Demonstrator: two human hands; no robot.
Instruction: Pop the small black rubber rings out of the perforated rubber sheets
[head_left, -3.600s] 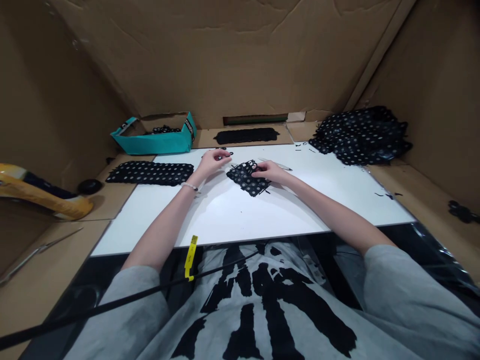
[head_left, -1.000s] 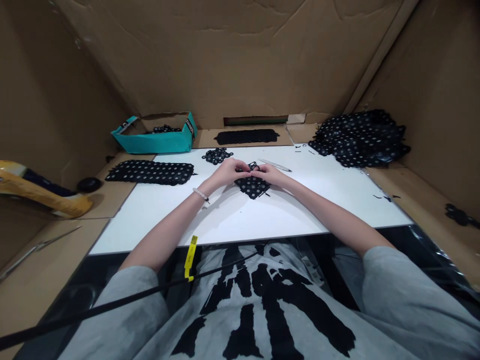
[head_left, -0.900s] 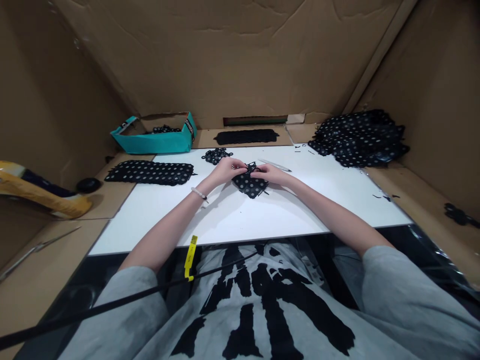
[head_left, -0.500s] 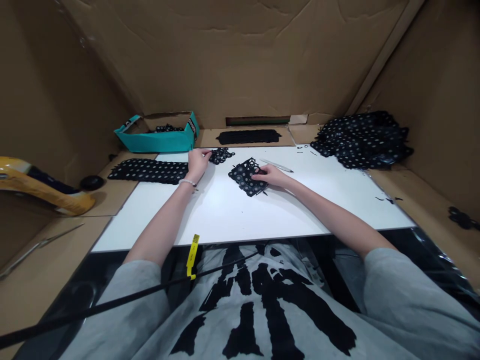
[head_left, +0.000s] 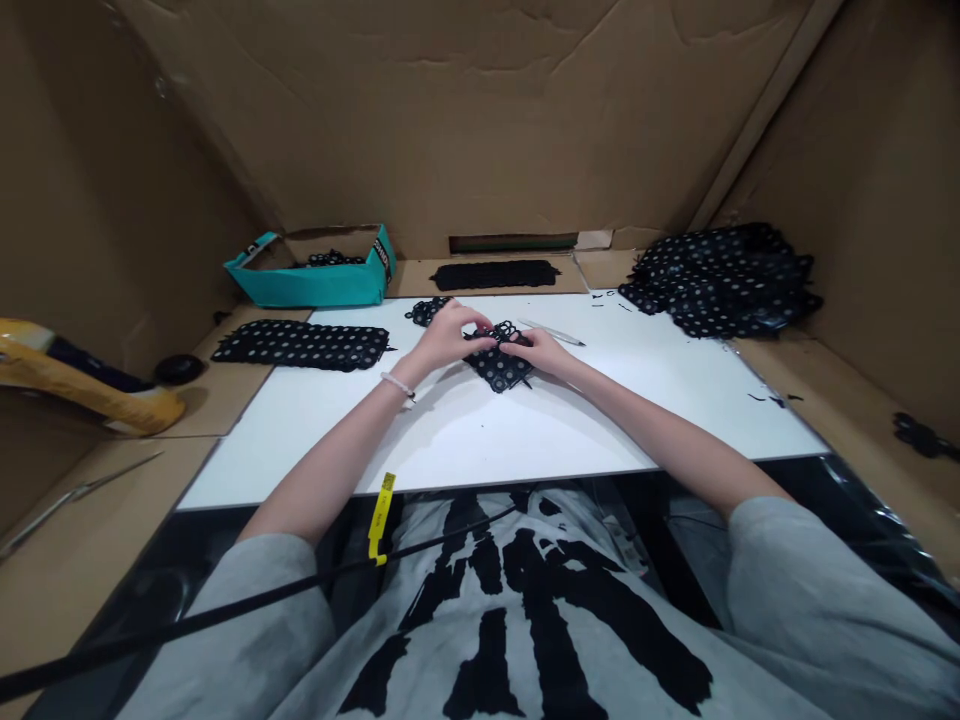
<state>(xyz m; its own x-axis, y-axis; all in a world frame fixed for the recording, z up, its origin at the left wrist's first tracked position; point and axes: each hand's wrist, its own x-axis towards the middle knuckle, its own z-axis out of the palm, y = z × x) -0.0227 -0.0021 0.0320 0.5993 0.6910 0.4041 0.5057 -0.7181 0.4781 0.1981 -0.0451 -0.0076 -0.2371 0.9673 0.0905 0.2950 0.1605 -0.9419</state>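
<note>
A black piece with pale dots [head_left: 499, 372] lies on the white board [head_left: 435, 440], with small open loops along its far edge. My left hand [head_left: 448, 340], a beaded bracelet on its wrist, curls its thumb and fingers round the left side of those loops. From the right, my right hand [head_left: 544, 353] pinches the same piece close to the loops. Just behind my left hand sits a small looped black dotted piece [head_left: 426, 311], partly covered by the fingers. The tweezers-like pointed silver tool [head_left: 553, 332] rests beyond my right hand.
A dotted black strip [head_left: 304, 344] lies at left, below a teal box [head_left: 315, 284] holding dotted pieces. A dark strip [head_left: 495, 273] lies at the back. Dotted sheets [head_left: 720, 280] are heaped at right. Scissors [head_left: 79, 492] and a yellow object [head_left: 90, 380] are at far left.
My left hand has moved right, from the small looped piece to the dotted piece at my right hand. The small piece has shifted slightly left. My right hand stays nearly in place.
</note>
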